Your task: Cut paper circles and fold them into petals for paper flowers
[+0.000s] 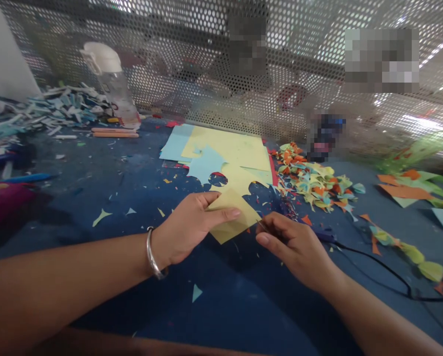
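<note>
My left hand (195, 222), with a silver bangle at the wrist, pinches a square of yellow paper (227, 232) between thumb and fingers. The thumb lies flat on top of the sheet, which is held above the dark blue table. At the paper's right corner, my right hand (288, 242) is closed around scissors (260, 221). Only a thin metal tip shows; the handles are hidden in the fingers. Behind the hands lie stacked sheets of yellow paper (229, 143) and a cut piece of light blue paper (206, 163) with curved notches.
Colourful paper scraps (318, 183) are heaped at right, near a purple tool (325, 235) with a black cable (384, 264). A clear bottle (119, 94), two orange sticks (113, 132) and a pile of white and blue strips (66, 109) stand left. A perforated metal screen (162, 54) rises behind.
</note>
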Action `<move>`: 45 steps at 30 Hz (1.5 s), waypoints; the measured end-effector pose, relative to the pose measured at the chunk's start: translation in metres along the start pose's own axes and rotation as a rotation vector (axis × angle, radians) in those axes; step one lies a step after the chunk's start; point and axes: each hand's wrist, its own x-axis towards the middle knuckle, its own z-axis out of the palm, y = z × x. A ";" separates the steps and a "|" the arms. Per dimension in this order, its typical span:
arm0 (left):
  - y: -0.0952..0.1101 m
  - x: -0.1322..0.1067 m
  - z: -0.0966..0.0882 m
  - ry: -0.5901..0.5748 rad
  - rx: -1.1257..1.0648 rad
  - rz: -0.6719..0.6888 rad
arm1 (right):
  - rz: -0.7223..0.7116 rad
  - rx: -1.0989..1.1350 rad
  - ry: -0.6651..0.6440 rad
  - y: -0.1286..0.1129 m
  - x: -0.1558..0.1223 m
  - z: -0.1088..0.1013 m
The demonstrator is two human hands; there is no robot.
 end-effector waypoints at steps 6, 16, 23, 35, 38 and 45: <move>-0.001 0.000 0.000 -0.022 0.002 -0.008 | -0.008 -0.001 0.004 -0.003 -0.004 -0.003; 0.003 -0.001 0.000 0.043 -0.023 0.000 | -0.067 -0.141 0.045 -0.008 -0.009 -0.002; 0.003 -0.004 -0.002 -0.086 0.213 -0.071 | -0.102 -0.212 0.064 -0.003 -0.007 -0.003; 0.018 -0.004 0.000 0.003 0.197 -0.006 | -0.132 -0.232 0.062 -0.004 -0.007 -0.006; 0.015 -0.001 0.000 -0.028 0.085 -0.029 | -0.125 -0.227 0.075 -0.004 -0.007 -0.007; 0.005 0.001 -0.005 -0.083 0.025 -0.023 | -0.097 -0.201 0.073 -0.004 -0.009 -0.008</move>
